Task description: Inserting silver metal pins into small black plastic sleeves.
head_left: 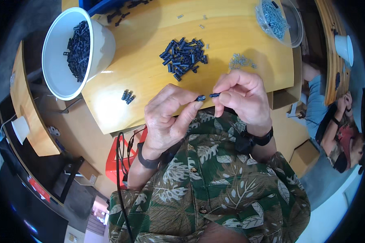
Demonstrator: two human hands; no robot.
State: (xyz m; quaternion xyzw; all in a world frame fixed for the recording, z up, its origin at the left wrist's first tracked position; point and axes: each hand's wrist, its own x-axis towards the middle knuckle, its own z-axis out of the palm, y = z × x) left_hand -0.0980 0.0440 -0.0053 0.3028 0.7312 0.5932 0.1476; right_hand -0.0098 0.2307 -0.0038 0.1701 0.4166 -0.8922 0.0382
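My left hand (170,113) pinches a short black plastic cylinder (200,98) with a light-coloured end turned to the right. Facing it, my right hand (245,97) grips a small black plastic piece (215,95) between thumb and fingers. A narrow gap separates the two parts, above the table's near edge. Beyond my hands lies a heap of black plastic cylinders (184,56). Small metal springs (241,61) are scattered in a pile behind my right hand. To the left, a few black assembled-looking pieces (128,96) lie side by side on the wooden table (138,52).
A white bucket (103,52) holding many black parts stands at the left. At the far right is a clear tub (295,24) with a bag of metal springs (274,20). A blue bin (103,6) sits at the back. Another person (332,129) sits at the right.
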